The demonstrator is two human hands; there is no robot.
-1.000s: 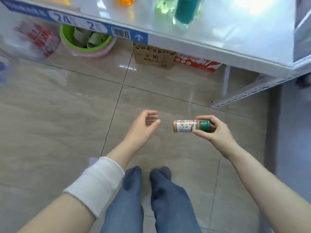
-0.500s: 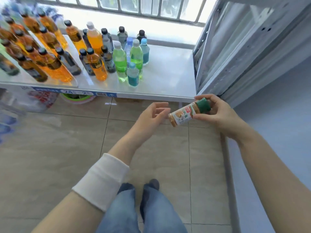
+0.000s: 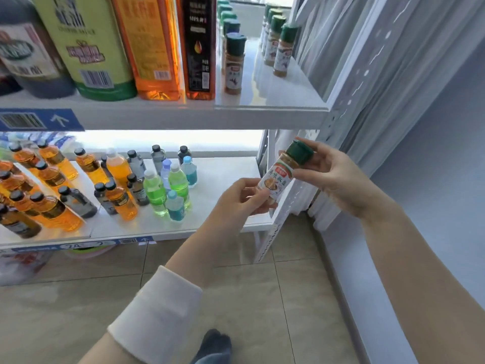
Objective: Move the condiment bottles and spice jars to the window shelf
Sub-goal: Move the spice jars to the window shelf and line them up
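Observation:
A spice jar (image 3: 282, 174) with a green cap and brown powder is tilted in front of the shelf rack's right post. My right hand (image 3: 338, 177) grips it around the cap. My left hand (image 3: 241, 199) pinches its bottom end. On the upper window shelf (image 3: 275, 102) stand several matching green-capped spice jars (image 3: 284, 49) in rows, one jar (image 3: 234, 64) nearest the front. Large condiment bottles (image 3: 154, 46) fill the shelf's left side.
The lower shelf (image 3: 217, 185) carries several small drink bottles (image 3: 154, 193), orange, green and blue. A white perforated rack post (image 3: 278, 227) stands just behind the held jar. White curtain (image 3: 367, 61) hangs to the right. Tiled floor lies below.
The view has tilted up from the floor to the shelves. The jar has risen with my right hand, and my left hand, open before, now holds its bottom end.

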